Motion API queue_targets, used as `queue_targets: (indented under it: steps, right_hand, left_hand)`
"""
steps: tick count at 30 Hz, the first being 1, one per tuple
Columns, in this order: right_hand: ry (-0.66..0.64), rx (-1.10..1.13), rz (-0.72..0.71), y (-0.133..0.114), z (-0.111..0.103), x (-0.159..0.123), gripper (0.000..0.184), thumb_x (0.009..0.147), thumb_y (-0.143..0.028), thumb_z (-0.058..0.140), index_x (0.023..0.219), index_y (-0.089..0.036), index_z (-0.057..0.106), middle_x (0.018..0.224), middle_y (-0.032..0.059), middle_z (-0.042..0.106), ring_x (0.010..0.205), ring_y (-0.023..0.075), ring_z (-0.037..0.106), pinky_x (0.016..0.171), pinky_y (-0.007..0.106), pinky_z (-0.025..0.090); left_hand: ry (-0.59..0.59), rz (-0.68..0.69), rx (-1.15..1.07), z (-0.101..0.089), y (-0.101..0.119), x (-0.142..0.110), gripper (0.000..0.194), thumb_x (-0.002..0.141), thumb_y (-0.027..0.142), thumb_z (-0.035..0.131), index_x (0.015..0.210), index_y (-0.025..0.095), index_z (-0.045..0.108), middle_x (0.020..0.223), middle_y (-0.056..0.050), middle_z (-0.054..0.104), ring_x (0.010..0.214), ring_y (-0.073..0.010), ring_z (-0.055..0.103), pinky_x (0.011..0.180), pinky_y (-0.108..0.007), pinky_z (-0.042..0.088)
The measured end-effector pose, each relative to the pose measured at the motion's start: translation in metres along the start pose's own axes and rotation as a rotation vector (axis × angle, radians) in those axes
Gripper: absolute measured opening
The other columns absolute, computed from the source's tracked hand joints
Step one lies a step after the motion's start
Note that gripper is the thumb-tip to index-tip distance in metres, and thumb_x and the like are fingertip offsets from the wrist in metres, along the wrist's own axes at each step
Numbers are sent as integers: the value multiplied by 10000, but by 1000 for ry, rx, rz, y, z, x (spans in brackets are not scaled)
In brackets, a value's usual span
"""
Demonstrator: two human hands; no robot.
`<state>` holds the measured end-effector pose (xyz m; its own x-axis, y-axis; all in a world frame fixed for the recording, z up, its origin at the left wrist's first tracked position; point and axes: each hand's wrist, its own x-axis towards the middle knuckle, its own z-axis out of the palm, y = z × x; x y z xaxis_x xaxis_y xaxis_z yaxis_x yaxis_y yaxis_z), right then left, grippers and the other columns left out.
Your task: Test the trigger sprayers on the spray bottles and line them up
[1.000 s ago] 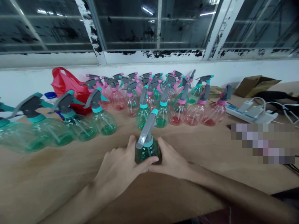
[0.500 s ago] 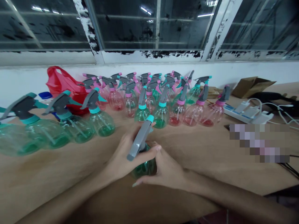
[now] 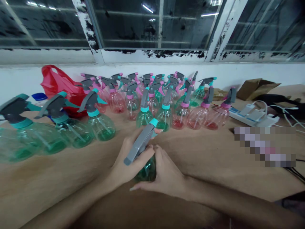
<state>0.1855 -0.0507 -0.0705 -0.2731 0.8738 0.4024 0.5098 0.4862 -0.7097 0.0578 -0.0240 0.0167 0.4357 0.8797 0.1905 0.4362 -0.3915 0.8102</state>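
A green see-through spray bottle [image 3: 146, 170] with a grey trigger head and turquoise nozzle stands near the table's front edge. Wrapped round its neck, just under the head, is my left hand [image 3: 130, 160]. My right hand [image 3: 169, 171] grips the round body from the right, its thumb along the near side. The collar is hidden by my fingers. Right behind stand green spray bottles [image 3: 164, 122] and pink spray bottles [image 3: 179, 122], each with a little coloured liquid at the bottom. More green spray bottles [image 3: 102, 127] form a row at the left.
A red plastic bag [image 3: 58, 82] and a blue-capped bottle [image 3: 39, 97] are behind the left row. Toward the right lie a white power strip [image 3: 254, 116] with cables, an open brown cardboard box [image 3: 257, 89] and a blurred-out patch [image 3: 264, 146]. Windows line the back wall.
The trigger head has turned slightly, its rear end swinging left and its nozzle still pointing away. My left thumb has drawn back from my right fingers. Both hands stay on the bottle.
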Motion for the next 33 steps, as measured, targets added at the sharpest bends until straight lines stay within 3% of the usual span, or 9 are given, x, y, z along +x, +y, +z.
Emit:
queue_targets:
  steps: [6,11,16,20,27,33]
  right_hand:
    - [-10,33,5,1,2,7,903,501,-588,751,1225,-166,414,1085,111,539,1029,292,523,883,453,432]
    - [-99,103,-44,2,-8,12,974,500,-578,760,1296,-200,345,1176,113,528,1090,297,513,898,442,439]
    - [-235,9,-168,23,-23,14,959,593,-593,703,1349,-173,290,1309,155,465,1205,300,437,988,463,368]
    - [-233,-76,-240,53,-36,14,744,688,-589,635,1255,-162,411,1260,146,516,1202,269,445,1001,459,351]
    - [-147,-133,-131,72,-48,15,341,855,-431,523,1103,-198,533,1187,88,584,1145,209,513,952,419,413]
    - [-140,-205,-79,78,-41,15,272,879,-374,497,1093,-222,569,1210,65,581,1146,201,526,956,411,434]
  left_hand:
    - [14,5,28,-2,-8,4,360,783,142,437,1076,273,603,928,10,691,861,-172,648,812,-312,511]
    - [-16,-4,-26,-5,-10,5,369,789,180,445,1119,279,578,1114,-13,647,1090,-200,568,914,-332,483]
    - [-51,-35,39,-8,-9,6,395,771,216,425,1131,274,575,953,-22,691,857,-201,641,824,-357,520]
    - [-60,-47,105,-10,-7,6,395,753,240,416,1108,272,587,820,-14,685,640,-176,622,643,-323,536]
    - [-29,12,82,-9,-7,8,381,727,199,437,1068,266,593,763,-8,654,606,-167,593,601,-306,504]
    - [-39,-29,103,-9,-10,7,313,728,242,439,996,247,599,711,-16,643,602,-182,589,587,-322,506]
